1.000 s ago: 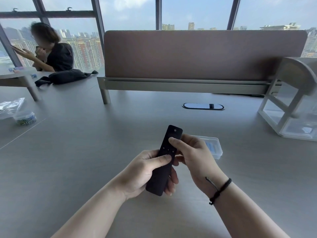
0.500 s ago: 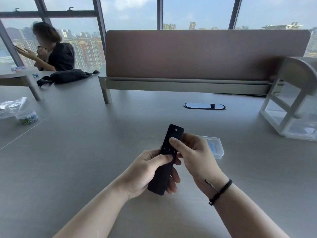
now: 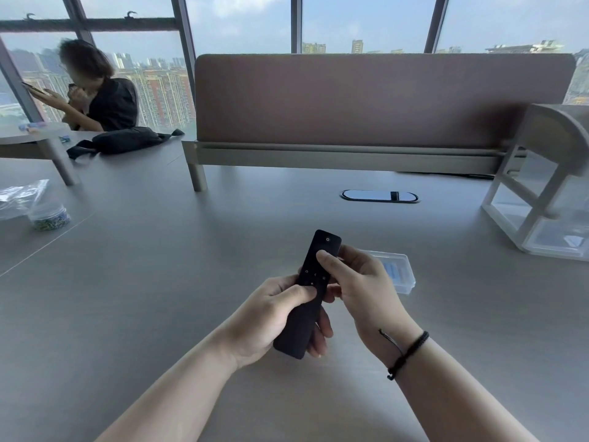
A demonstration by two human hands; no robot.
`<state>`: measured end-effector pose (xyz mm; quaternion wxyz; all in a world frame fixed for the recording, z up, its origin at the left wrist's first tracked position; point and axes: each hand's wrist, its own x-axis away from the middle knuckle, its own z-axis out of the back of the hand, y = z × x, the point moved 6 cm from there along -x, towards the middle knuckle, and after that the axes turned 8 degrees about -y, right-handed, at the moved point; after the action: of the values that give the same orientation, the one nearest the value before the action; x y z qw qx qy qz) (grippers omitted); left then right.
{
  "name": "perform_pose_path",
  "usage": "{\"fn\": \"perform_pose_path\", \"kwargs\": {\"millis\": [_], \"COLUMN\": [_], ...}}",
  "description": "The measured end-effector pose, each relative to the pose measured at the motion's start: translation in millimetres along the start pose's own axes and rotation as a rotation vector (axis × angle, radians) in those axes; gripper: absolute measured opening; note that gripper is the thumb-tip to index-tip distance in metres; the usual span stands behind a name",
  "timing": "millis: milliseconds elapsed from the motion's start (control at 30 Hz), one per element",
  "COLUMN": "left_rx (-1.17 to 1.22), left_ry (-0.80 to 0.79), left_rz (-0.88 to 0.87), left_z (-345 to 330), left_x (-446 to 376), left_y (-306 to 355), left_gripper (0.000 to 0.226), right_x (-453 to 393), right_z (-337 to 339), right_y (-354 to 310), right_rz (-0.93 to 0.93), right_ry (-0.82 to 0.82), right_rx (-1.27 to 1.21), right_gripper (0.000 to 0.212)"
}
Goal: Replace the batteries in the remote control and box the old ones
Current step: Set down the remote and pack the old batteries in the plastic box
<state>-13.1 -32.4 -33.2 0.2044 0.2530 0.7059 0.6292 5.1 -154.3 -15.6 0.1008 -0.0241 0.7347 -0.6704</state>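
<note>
The remote control (image 3: 314,291) was held above the grey desk (image 3: 159,298), button face up, its far end tilted away from the person. The left hand (image 3: 274,317) was wrapped round its lower half, thumb lying across the face just below the lowest buttons and fingers curled underneath. The right hand (image 3: 360,282) pinched the upper half, thumb pressed on the face near the top buttons and fingers closed behind it where they could not be seen.

Against the second before, very little had changed: the remote had kept the same tilt and the same place in both hands, and the right thumb had crept only slightly up the face. The grip had merely settled. No seam had opened that could be seen; the back, where a battery cover would likely sit, faced away from the camera, so whether it had begun to slide could not be told.

That suggested the task was at its start, with the cover probably not yet off and the old batteries presumably inside. The clear plastic box (image 3: 398,272), lid apparently shut with something pale blue inside, lay on the desk just beyond the right hand, untouched and within easy reach
</note>
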Motion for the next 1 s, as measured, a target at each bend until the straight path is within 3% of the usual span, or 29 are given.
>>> {"fn": "perform_pose_path", "kwargs": {"millis": [567,733,1000], "left_rx": [0.018,0.078,0.046], "left_ry": [0.034,0.045,0.11], "left_rz": [0.009,0.037,-0.046], "left_z": [1,4,12], "left_x": [1,1,-1], "left_y": [-2,-3,-2], "left_gripper": [0.037,0.053,0.057], "right_x": [3,3,1], "right_z": [-4,-7,-13], "right_y": [-8,-9,-7], "right_rz": [0.071,0.091,0.082], "right_ry": [-0.028,-0.051,-0.146], "right_rx": [0.04,0.052,0.036], "right_gripper": [0.027,0.027,0.024]}}
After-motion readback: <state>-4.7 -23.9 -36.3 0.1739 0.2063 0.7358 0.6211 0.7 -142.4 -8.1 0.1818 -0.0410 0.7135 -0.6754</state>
